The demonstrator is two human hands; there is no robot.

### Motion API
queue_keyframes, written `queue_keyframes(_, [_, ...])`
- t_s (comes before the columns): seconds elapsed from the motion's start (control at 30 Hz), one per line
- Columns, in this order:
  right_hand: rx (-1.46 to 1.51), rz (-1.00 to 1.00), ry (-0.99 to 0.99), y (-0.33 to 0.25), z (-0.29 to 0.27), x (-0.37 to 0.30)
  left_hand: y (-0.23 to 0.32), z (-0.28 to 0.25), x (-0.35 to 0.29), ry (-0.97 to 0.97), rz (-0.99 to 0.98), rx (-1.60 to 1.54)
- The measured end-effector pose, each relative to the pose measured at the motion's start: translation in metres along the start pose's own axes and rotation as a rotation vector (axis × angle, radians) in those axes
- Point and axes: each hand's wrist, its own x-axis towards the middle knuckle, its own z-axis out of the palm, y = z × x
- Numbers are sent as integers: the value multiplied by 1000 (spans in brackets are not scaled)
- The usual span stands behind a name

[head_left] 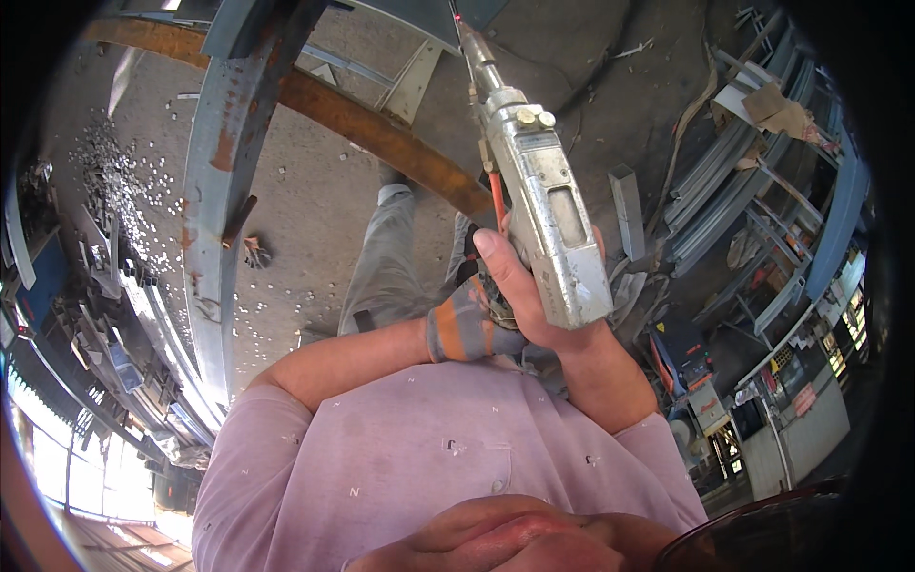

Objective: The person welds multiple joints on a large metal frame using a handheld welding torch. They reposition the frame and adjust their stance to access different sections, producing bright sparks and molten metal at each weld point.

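A silver metal handheld welding gun (538,162) points away from me, up toward the top of the view. A small red light shows near its narrow nozzle (481,57), and an orange hose (497,195) runs along its left side. My bare right hand (524,291) is wrapped round the gun's rear part, thumb along the left side; its other fingers are mostly hidden beneath the body. In a grey and orange work glove, my left hand (469,319) is closed just below and left of it. My right wrist partly covers the glove, so what it grips is hidden.
A grey steel beam (214,181) stands left, crossing a rusty bar (381,133) ahead of me. Shiny scraps (133,186) and a loose glove (255,252) lie on the floor. Metal profiles (720,181) are stacked right, near a dark machine (679,355). Cables trail across the floor.
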Motion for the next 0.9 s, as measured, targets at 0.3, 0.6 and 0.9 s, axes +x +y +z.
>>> queue_keyframes(0.3, [-57, -51, 12, -2, -1, 8, 7, -4, 5, -44, 61, 105])
queue_keyframes(0.6, [-71, -13, -14, -10, -3, 16, -3, -4, 6, -73, 37, -76])
queue_keyframes(0.9, [-111, -53, 28, -15, -1, 21, 14, -7, 9, -81, 118, 155])
